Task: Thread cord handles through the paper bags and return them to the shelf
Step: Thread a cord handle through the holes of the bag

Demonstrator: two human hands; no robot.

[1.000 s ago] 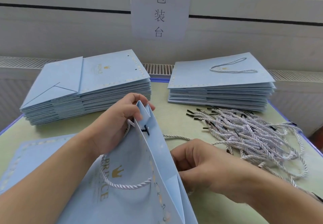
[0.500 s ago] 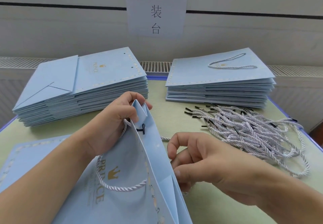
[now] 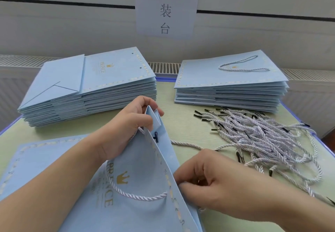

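Gripping gold-lettered "PRINCE" bag (image 3: 137,186), left hand (image 3: 126,128); right hand (image 3: 213,181) curled at its edge.

right hand (image 3: 213,181) fingertips hidden behind bag (image 3: 145,186) — forearms cropped

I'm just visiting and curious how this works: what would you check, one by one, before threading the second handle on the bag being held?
1. Bag steadied: ok, left hand pinches its top corner.
2. First handle on: ok, it loops across the front.
3. Cord for the second handle: ok, one lies beside the bag.
4. Cord tip held: cannot tell, right hand curls at the bag's edge, hiding it.
5. Spare cords: ok, piled on the right.
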